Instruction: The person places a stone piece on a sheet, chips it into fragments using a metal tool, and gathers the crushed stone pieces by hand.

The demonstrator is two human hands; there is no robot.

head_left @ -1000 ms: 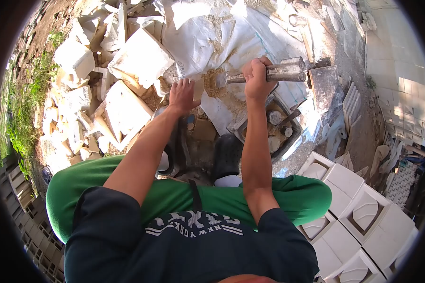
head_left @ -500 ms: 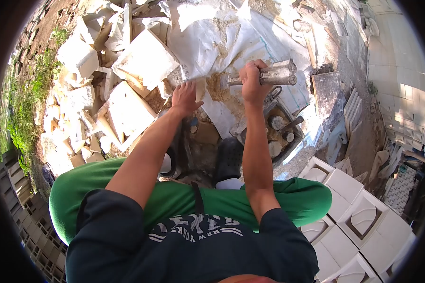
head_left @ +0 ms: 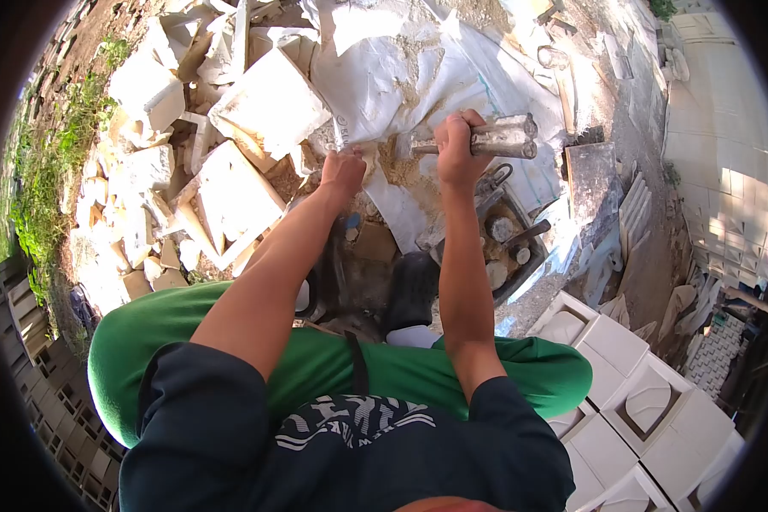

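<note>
Right hand (head_left: 457, 152): fingers wrapped around the middle of a grey metal tool (head_left: 505, 138), its thick lobed end projecting right of the fist and its thin end pointing toward the left hand (head_left: 344, 173). Fingers of the left hand are bent; whether they pinch anything cannot be determined. Work surface: creased white sheet (head_left: 461, 81) laid on outdoor ground, partly covered with tan debris (head_left: 397, 164). Beside the right forearm: dark open box (head_left: 523, 277) containing rounded pieces. Beyond the left hand: heaped broken white slabs (head_left: 269, 107). Periphery: white molded blocks (head_left: 610, 341), lower right; green plants (head_left: 55, 166), far left.
</note>
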